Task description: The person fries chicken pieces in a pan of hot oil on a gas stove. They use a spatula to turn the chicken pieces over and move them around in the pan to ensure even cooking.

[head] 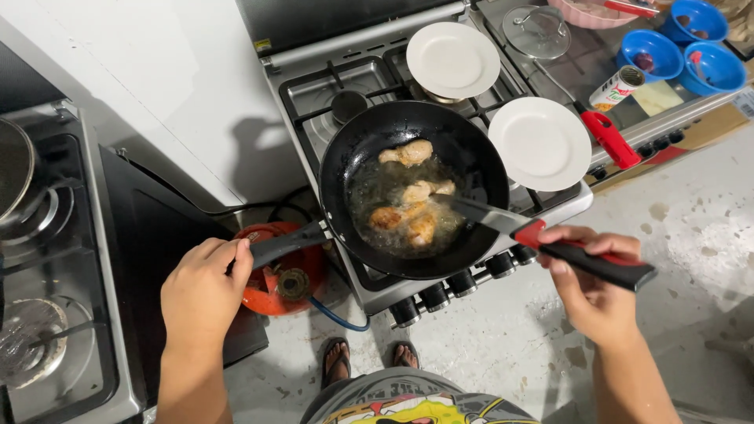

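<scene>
- Between the hands, on the gas stove [369, 78], sits a black frying pan [471, 157] with shallow oil and four browned chicken pieces [408, 206]; the oil blurs their outlines.
- Left hand [203, 286] is curled tight around the pan handle [283, 245], whose end is hidden in the fist.
- Right hand [594, 292] is wrapped around the red-and-black handle of a spatula [503, 220]; its blade tip lies in the pan against the chicken.
- Beyond the right hand stand two white plates, both bare: near plate [540, 143] just beside the pan, far plate [452, 60] behind it on a back burner.
- Farther beyond the right hand lie a glass lid [536, 31], a paper-labelled can [617, 88] and a red-handled tool [611, 140], its working end hidden.
- Three blue bowls [711, 69] hold small dark things too small to tell; a pink dish [591, 12] is cut off by the frame's top edge.
- Just beside the left hand, below the pan handle, stands an orange gas cylinder [271, 294], partly covered by hand and handle.
- Far outside the left hand, a second stove [86, 235] is cut off at the frame's edge.
</scene>
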